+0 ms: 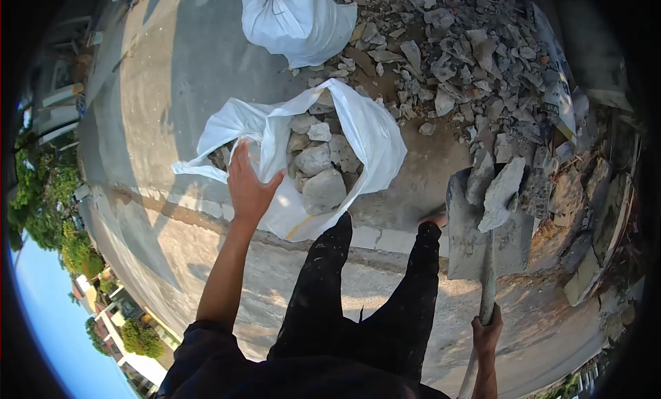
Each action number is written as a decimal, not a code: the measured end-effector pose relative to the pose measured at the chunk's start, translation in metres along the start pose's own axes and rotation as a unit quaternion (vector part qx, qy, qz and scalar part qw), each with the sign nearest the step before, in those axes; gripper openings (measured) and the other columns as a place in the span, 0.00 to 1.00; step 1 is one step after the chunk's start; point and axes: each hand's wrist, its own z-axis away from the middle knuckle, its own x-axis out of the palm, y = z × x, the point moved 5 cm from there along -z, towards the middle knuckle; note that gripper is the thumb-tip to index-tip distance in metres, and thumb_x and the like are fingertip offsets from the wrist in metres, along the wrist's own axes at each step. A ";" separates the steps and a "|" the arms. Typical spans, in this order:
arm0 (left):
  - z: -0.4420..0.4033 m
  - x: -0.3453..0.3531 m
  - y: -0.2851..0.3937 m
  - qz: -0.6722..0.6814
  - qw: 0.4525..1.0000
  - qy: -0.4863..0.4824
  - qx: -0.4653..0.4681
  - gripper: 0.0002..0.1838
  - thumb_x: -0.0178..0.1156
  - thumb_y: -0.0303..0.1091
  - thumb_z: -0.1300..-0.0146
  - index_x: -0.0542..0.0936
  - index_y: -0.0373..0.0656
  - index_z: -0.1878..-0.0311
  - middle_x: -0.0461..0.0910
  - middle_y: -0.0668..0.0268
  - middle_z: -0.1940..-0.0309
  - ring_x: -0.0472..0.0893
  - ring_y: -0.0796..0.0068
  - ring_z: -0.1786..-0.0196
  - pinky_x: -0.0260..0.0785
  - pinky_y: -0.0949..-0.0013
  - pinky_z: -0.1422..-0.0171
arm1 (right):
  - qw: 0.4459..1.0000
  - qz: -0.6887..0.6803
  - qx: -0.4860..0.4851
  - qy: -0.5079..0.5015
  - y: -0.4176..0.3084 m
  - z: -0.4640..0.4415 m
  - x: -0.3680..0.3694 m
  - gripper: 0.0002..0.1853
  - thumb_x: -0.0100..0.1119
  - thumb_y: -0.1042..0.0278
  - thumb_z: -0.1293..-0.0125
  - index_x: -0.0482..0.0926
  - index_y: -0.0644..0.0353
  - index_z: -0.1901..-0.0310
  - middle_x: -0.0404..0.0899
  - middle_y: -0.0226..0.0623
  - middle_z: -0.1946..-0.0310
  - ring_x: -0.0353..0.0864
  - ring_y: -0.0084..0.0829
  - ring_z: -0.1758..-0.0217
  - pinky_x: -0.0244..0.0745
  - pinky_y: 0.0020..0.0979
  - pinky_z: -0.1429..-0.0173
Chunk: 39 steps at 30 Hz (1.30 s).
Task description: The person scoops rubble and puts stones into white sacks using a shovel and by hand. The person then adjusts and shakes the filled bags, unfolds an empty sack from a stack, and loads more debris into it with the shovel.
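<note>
My left hand (pixel 251 187) is at the near left side of an open white sack (pixel 382 141), thumb spread apart from the fingers. The fingertips rest against the sack's folded cloth. Inside the sack lie several grey chunks of broken concrete (pixel 325 190). My right hand (pixel 487 330) is closed around the wooden handle of a shovel (pixel 463 244). Its blade lies at the edge of the rubble, with a pale long chunk (pixel 501 194) and a darker chunk (pixel 480 179) on it. Part of the left opening of the sack is hidden behind my left hand.
A second white sack (pixel 296 24), tied at the top, stands farther off. A large heap of broken concrete (pixel 475 61) spreads at the upper right. Slabs (pixel 599 220) line the right side. Paved road (pixel 155 103) stretches left. My feet stand beside a low kerb line.
</note>
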 end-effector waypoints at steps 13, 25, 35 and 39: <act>-0.040 0.016 -0.057 0.291 0.943 -0.132 -0.097 0.12 0.52 0.37 0.30 0.73 0.36 0.60 0.79 0.46 0.68 0.78 0.39 0.60 0.68 0.49 0.57 | 0.995 -0.024 -0.061 -0.076 -0.229 0.127 0.075 0.29 0.65 0.73 0.50 0.71 0.72 0.44 0.79 0.42 0.68 0.77 0.27 0.66 0.75 0.31 0.59; -0.018 0.035 -0.048 0.479 0.865 -0.113 -0.095 0.15 0.45 0.40 0.25 0.71 0.35 0.55 0.74 0.51 0.71 0.72 0.54 0.68 0.66 0.57 0.58 | 0.927 0.343 -0.033 -0.146 -0.349 0.120 0.049 0.29 0.62 0.64 0.51 0.71 0.65 0.45 0.81 0.59 0.64 0.80 0.58 0.56 0.75 0.47 0.50; -0.021 0.040 -0.050 0.544 0.830 -0.109 -0.056 0.08 0.47 0.36 0.27 0.69 0.41 0.55 0.76 0.42 0.75 0.75 0.34 0.66 0.63 0.47 0.67 | 0.795 0.579 -0.001 -0.181 -0.452 0.101 0.038 0.24 0.61 0.63 0.50 0.69 0.59 0.50 0.79 0.56 0.67 0.79 0.57 0.58 0.74 0.53 0.51; -0.027 0.047 -0.044 0.533 0.832 -0.145 -0.052 0.09 0.47 0.37 0.27 0.68 0.41 0.56 0.75 0.42 0.77 0.75 0.34 0.67 0.61 0.45 0.68 | 0.754 0.626 0.033 -0.197 -0.473 0.113 0.032 0.24 0.59 0.63 0.49 0.66 0.57 0.50 0.78 0.55 0.67 0.79 0.58 0.58 0.75 0.54 0.52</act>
